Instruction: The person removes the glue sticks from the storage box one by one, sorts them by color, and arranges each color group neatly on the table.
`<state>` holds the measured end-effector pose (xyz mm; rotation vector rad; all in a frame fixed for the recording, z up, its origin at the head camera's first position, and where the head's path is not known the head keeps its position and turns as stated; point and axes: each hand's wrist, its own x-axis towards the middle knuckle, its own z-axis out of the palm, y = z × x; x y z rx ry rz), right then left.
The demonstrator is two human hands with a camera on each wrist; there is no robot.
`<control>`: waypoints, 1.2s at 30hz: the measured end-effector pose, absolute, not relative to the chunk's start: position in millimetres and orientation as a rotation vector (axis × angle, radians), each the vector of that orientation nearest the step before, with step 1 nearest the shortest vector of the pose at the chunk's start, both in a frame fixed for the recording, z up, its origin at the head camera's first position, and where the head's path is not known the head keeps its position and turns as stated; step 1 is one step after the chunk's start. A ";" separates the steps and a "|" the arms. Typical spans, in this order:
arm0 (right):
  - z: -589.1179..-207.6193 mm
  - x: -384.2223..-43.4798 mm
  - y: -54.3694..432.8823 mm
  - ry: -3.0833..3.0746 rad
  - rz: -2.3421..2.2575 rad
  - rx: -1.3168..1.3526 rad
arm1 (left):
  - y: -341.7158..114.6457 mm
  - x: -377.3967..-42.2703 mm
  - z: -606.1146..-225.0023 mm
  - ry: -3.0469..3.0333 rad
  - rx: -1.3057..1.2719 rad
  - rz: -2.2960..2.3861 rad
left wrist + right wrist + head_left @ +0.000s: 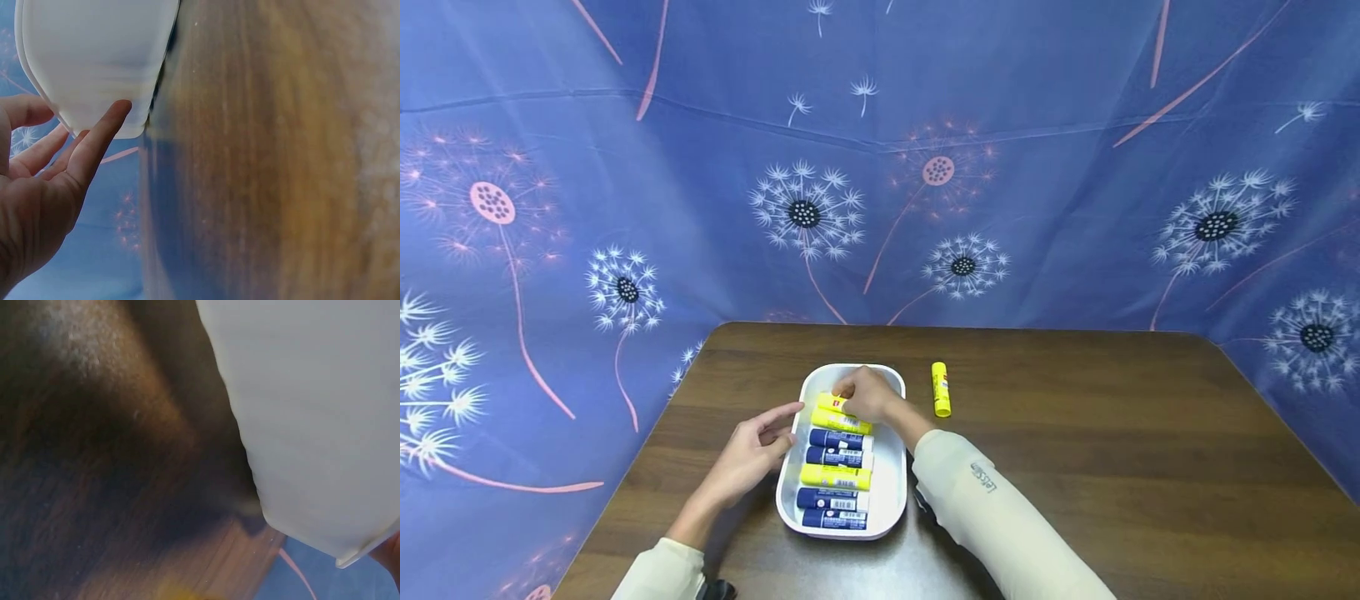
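Seven cylindrical plastic glue sticks (838, 457), some yellow and some dark blue with white ends, lie crosswise in a stack of rows inside a white rectangular tray with rounded corners (892, 475), at the lower centre of the head view. The right hand (871, 397) reaches in at the tray's upper end, its curled fingers seeming to pinch the topmost yellow stick (831, 402). Since that stick lies close against the yellow one below, a loose pinch could let it roll, or knuckles could nudge its neighbour askew. The left hand (748, 454) is at the tray's left rim, thumb and forefinger spread; a hard push there might slide the tray over the brown wood-grain table (1112, 467). Right of the tray, a lone yellow glue stick (941, 389) lies on its side, where a sweep of the cream sleeve (1000, 508) could set it rolling.

In the left wrist view, extended fingers meet the tray's wall at upper left; lifting with them could tip it.

In the right wrist view, the tray fills the right side; the fingers' state cannot be told.
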<state>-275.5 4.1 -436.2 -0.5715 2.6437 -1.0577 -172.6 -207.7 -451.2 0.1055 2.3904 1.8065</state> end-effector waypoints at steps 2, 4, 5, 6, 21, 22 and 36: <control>-433.2 -274.4 4.4 2.639 -1.070 -0.564 | -207.4 -172.9 -451.1 2.400 0.109 1.805; -429.9 -273.5 5.8 2.647 -1.082 -0.567 | -207.2 -173.2 -451.1 2.405 0.110 1.801; -428.0 -273.1 6.9 2.650 -1.093 -0.564 | -206.9 -173.4 -451.1 2.406 0.112 1.799; -426.0 -272.8 8.5 2.659 -1.107 -0.562 | -206.5 -173.8 -451.2 2.403 0.116 1.798; -396.9 -278.8 42.3 2.360 -1.663 -0.392 | -207.1 -172.8 -450.7 2.399 0.122 1.814; -395.1 -279.8 45.5 2.338 -1.698 -0.358 | -207.1 -172.5 -450.7 2.402 0.120 1.813; -394.1 -292.4 93.8 2.329 -2.057 0.071 | -206.7 -171.1 -446.7 2.411 0.103 1.796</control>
